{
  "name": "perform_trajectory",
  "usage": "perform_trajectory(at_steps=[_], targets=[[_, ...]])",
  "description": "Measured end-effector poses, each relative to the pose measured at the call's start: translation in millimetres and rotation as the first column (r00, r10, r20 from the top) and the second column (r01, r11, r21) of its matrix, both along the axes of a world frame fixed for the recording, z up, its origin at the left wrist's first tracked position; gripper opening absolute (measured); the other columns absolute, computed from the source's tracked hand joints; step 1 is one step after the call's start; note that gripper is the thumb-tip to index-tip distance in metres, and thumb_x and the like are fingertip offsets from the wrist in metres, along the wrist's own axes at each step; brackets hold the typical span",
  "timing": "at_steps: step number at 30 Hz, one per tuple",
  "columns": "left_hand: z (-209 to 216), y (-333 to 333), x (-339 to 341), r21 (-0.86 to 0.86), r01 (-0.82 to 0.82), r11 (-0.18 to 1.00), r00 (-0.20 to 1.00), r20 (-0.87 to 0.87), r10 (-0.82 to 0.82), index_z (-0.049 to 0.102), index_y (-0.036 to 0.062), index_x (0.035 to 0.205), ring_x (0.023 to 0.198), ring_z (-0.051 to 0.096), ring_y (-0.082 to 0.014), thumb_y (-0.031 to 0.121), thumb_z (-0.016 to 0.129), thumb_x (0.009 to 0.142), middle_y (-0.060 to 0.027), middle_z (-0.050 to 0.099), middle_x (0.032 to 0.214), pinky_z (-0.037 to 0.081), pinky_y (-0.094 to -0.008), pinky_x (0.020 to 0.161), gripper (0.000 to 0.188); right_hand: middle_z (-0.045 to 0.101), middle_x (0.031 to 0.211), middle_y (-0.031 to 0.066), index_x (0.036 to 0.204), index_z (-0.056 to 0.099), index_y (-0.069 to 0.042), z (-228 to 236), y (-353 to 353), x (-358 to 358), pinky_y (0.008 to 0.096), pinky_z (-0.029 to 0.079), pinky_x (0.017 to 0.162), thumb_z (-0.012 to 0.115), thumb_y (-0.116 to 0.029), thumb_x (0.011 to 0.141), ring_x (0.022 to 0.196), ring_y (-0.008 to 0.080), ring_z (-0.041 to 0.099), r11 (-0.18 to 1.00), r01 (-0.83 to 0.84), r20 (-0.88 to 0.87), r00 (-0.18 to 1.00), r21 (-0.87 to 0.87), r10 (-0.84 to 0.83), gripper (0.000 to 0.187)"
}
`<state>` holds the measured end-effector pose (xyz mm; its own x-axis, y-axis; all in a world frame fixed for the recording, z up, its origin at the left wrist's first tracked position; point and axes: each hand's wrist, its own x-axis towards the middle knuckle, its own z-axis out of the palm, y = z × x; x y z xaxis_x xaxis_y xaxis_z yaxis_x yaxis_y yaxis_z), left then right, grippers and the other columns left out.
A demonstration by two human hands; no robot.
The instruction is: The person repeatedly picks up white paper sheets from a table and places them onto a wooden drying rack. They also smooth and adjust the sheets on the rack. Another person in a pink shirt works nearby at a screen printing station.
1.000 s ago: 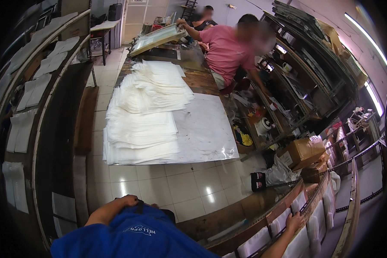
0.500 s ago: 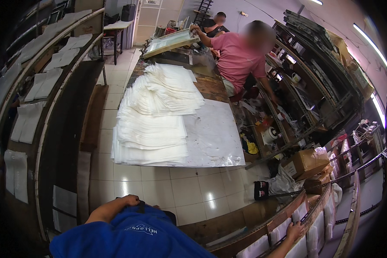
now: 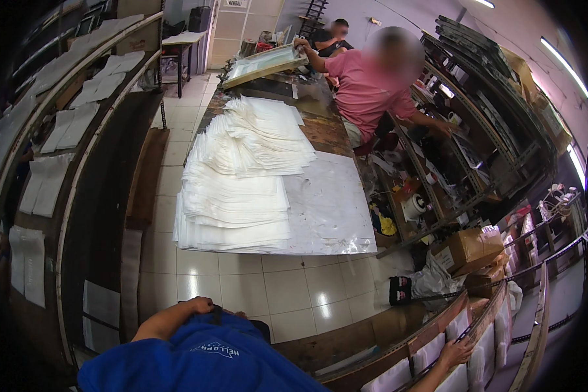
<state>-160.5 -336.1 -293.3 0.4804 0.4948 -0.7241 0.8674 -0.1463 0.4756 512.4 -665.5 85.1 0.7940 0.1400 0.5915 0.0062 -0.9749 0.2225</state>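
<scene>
Long white tube light [image 3: 565, 67] glares upper right, glossy pale floor tiles [image 3: 287, 294] gleam, curved edges sink black

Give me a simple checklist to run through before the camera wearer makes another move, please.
1. Right grip at the shelf rail, lower right: ok.
2. Left grip free, by the front of the blue shirt: cannot tell; its palm side is hidden.
3. White sheets resting on the table: ok.
4. Those sheets squared into one neat stack: not ok; they fan out, and the far part lies askew.
5. Framed screen supported by the co-worker's hand: ok; it is held tilted.
</scene>
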Motion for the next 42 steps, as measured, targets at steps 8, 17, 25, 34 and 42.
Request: perform_trajectory(at_steps=[8, 17, 25, 34, 42], targets=[[-14.7, 1.5, -0.7, -0.013, 0.012, 1.000, 1.000, -0.021, -0.012, 0.059, 0.0041, 0.119, 0.114, 0.055, -0.0341, 0.043, 0.046, 0.086, -0.0191, 0.058, 0.121, 0.043, -0.0398, 0.097, 0.053, 0.039, 0.138, 0.0182, 0.128, 0.049, -0.012, 0.6, -0.2, -1.2, 0.0486, 0.040, 0.098, 0.064, -0.027, 0.080, 0.128, 0.0342, 0.037, 1.000, -0.011, -0.052, 0.999, -0.008, 0.011, 0.052], [-15.3, 1.9, -0.9, -0.009, 0.025, 1.000, 0.999, -0.027, -0.025, 0.058, 0.0043, 0.120, 0.114, 0.054, -0.0342, 0.044, 0.046, 0.086, -0.0193, 0.058, 0.122, 0.043, -0.0397, 0.098, 0.053, 0.032, 0.143, 0.0169, 0.125, 0.052, -0.012, 5.8, 6.0, -7.4, 0.0489, 0.042, 0.096, 0.064, -0.025, 0.080, 0.130, 0.0331, 0.035, 0.999, 0.036, -0.103, 0.994, -0.006, -0.036, 0.049], [-0.3, 2.5, 3.7, -0.007, 0.016, 1.000, 1.000, -0.018, -0.016, 0.057, 0.0035, 0.120, 0.114, 0.054, -0.0345, 0.043, 0.045, 0.088, -0.0197, 0.058, 0.122, 0.043, -0.0398, 0.098, 0.053, 0.037, 0.140, 0.0186, 0.119, 0.053, -0.012, 2.6, 6.2, -9.2, 0.0503, 0.033, 0.103, 0.064, -0.029, 0.079, 0.131, 0.0351, 0.035, 0.998, 0.060, -0.242, 0.969, -0.003, -0.059, 0.045], [-12.1, 3.0, 4.0, 0.016, 0.055, 0.998, 0.998, 0.006, -0.055, 0.058, 0.0035, 0.118, 0.112, 0.055, -0.0357, 0.043, 0.043, 0.087, -0.0205, 0.058, 0.120, 0.043, -0.0411, 0.096, 0.053, 0.036, 0.141, 0.0187, 0.119, 0.053, -0.012, -3.7, -1.4, 2.5, 0.0526, 0.032, 0.103, 0.063, -0.029, 0.080, 0.132, 0.0360, 0.033, 1.000, 0.029, -0.215, 0.976, -0.003, -0.029, 0.044], [-12.8, 3.2, 5.7, -0.014, 0.056, 0.998, 0.998, -0.019, -0.056, 0.057, 0.0038, 0.120, 0.114, 0.054, -0.0352, 0.044, 0.043, 0.088, -0.0194, 0.058, 0.122, 0.043, -0.0406, 0.097, 0.054, 0.036, 0.142, 0.0176, 0.121, 0.053, -0.012, -2.9, 0.3, 0.4, 0.0566, 0.035, 0.098, 0.062, -0.032, 0.079, 0.129, 0.0365, 0.036, 0.999, 0.045, -0.322, 0.946, -0.016, -0.048, 0.048]])
